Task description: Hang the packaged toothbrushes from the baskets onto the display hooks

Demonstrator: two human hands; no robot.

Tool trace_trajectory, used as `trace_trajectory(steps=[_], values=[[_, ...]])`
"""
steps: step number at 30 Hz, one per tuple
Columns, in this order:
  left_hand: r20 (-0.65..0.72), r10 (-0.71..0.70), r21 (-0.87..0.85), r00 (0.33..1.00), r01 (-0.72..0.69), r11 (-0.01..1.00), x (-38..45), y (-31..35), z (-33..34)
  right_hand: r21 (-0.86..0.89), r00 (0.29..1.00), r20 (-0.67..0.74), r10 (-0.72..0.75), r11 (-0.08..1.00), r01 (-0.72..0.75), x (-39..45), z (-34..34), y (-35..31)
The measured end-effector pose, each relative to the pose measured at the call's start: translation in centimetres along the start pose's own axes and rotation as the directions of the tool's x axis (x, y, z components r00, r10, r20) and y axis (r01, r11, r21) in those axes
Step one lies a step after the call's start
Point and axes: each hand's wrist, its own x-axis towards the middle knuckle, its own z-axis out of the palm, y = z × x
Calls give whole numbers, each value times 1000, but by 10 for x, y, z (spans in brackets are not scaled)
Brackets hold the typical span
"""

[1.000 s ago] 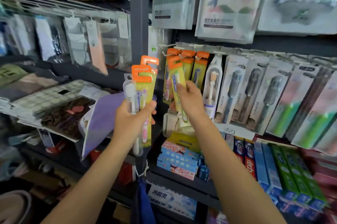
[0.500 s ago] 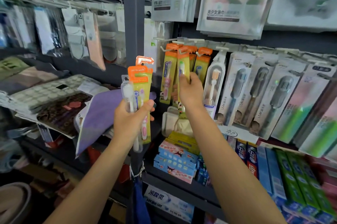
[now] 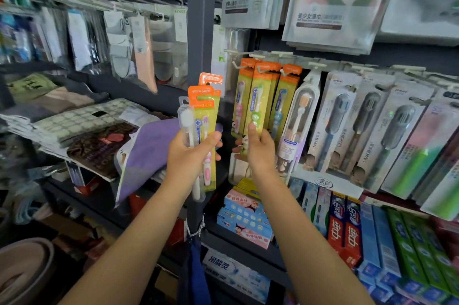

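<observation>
My left hand (image 3: 190, 155) grips a bunch of packaged toothbrushes (image 3: 203, 118), yellow cards with orange tops plus one clear pack, held upright in front of the dark shelf post. My right hand (image 3: 259, 149) holds the lower part of a yellow-and-orange toothbrush pack (image 3: 259, 96) with a green brush; its orange top sits on a white display hook (image 3: 260, 70). More such packs hang on either side, a pink one (image 3: 239, 103) and a blue one (image 3: 283, 101).
Larger boxed toothbrushes (image 3: 347, 126) hang in a row to the right. Toothpaste boxes (image 3: 345, 227) fill the shelf below. A dark upright post (image 3: 201, 19) splits the rack. Folded cloths and a purple cloth (image 3: 149, 153) lie on the left shelf. A round basket rim (image 3: 27, 270) shows bottom left.
My right hand has lifted the green-brush pack up and right to the hook, where its top now hangs. My left hand stayed about where it was.
</observation>
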Motion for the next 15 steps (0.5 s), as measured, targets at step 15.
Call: trace_trajectory(steps=[15], values=[[165, -82, 8, 983, 81, 997, -22, 7, 0, 186, 941, 32, 336, 923, -336, -22, -11, 11]])
